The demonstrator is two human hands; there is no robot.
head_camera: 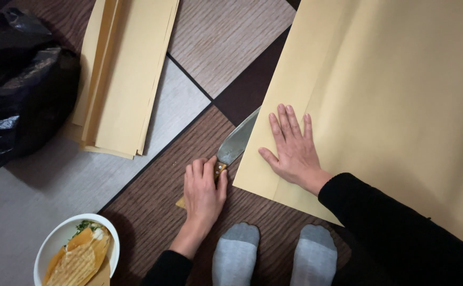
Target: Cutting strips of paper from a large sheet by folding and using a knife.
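Two hands busy here. My left hand (pixel 205 191) is curled tight round the wooden handle of the knife (pixel 236 142). The blade lies along the left edge of the big tan paper sheet (pixel 390 95), tip tucked in at it. My right hand (pixel 294 151) lies flat on the sheet, fingers spread, gripping nothing. Looks like mid-slit along a fold to me. Next it wants a steady push away with the sheet kept pinned. Paper strips (pixel 125 74) are stacked far left, and there's a food bowl (pixel 51 241) near left.

Broad steel knife (pixel 236 142) slid under tan paper sheet (pixel 380 95).
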